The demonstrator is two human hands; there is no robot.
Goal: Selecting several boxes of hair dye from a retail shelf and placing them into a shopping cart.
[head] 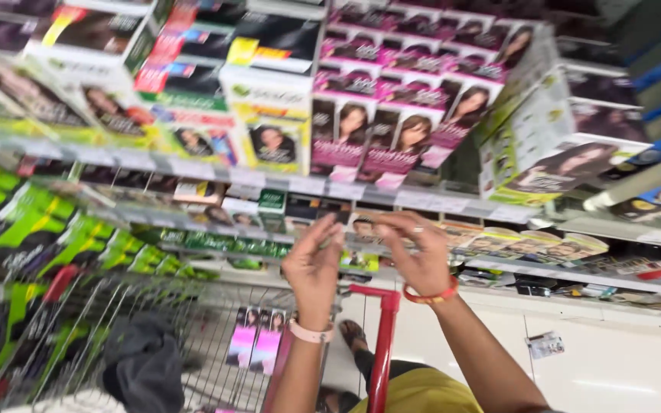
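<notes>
So the small boxes (361, 227) on the lower shelf (499, 264) are what both hands are raised at, sitting right at 12 o'clock from the fingertips, basically touching distance. The boxes run in a row left to right along that shelf, long axis 9 to 3. The right hand (422, 256) with the orange bangle looks a touch nearer, fingers curled in over the row; the left hand (312, 264) is half open with fingers up beside it. Too blurry to tell if either actually grips anything. Down at 7 o'clock is the cart (216, 336) with two pink boxes (257, 336) lying in it.
</notes>
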